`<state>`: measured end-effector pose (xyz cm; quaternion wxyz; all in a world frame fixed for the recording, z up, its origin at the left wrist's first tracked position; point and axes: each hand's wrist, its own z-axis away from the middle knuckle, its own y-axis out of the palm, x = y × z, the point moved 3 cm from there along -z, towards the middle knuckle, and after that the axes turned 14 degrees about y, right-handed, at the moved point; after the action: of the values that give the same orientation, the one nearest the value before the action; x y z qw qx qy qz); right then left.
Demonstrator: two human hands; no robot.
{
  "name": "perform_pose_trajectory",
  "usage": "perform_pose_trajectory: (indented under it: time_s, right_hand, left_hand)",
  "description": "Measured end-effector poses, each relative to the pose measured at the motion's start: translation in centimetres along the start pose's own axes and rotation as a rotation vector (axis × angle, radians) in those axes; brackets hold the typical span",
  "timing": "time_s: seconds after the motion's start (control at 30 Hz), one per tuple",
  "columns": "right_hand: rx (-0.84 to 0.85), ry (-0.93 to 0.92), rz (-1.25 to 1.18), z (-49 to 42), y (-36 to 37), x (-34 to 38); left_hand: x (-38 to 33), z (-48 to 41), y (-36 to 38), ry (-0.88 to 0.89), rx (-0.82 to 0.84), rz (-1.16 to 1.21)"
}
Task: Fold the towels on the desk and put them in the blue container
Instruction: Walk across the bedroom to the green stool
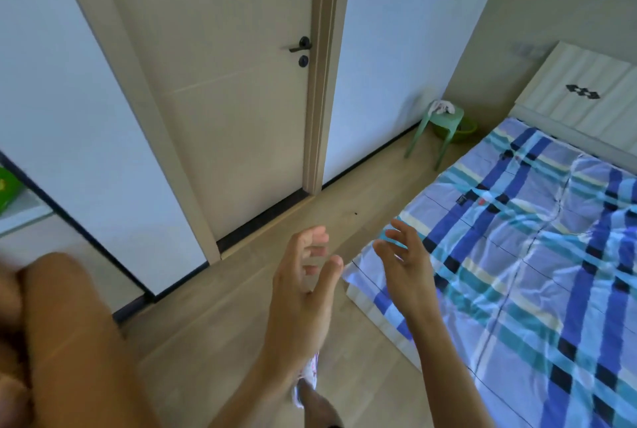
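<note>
Blurred skin-toned shape (69, 341) fills the lower left, closest to the lens; too smeared to say what it is. Just past it, both my forearms reach forward over the wood floor (213, 341).

Left hand (303, 286): palm turned inward, fingers loosely bent, thumb up, nothing in it. Right hand (405, 265): fingers spread and relaxed, also holding nothing. The two hands sit near each other but apart, no contact. In this view the right hand overlaps the near corner of the bed (365, 293).

Below the left wrist, one foot (319, 407) on the floor, with a pale patterned slipper (308, 372) partly hidden behind the arm.

The bed carries a rumpled blue, teal and cream checked cover (517, 272); cream headboard (586, 93) at upper right. Beige door (224, 100) straight ahead, closed, with a dark lever handle (300, 46).

Task things: I can't place the towels or the blue container from this frame. Only loose cloth visible is a crumpled white cloth (442, 106) lying on the green stool (437, 128) between door wall and bed; can't tell if it is a towel. A green basin (458, 131) sits on the floor just behind the stool. Far left edge shows what looks like a pale tabletop (24, 210) with a green item (5, 186) on it, well apart from both hands.
</note>
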<state>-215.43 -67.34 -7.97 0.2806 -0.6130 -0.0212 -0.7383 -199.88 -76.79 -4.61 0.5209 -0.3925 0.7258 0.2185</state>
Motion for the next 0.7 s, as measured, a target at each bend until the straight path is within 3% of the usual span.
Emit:
perform_pose_trajectory:
  time_s: [0.4, 0.7]
  right_hand:
    - [-0.013, -0.003, -0.002, -30.3, 7.0, 11.0]
    - [-0.139, 0.071, 0.017, -49.1, 9.1, 14.1]
  left_hand:
    - [9.7, -30.1, 6.3, 0.005, 0.014, 0.02]
    - [18.2, -49.2, 14.0, -0.055, 0.152, 0.044]
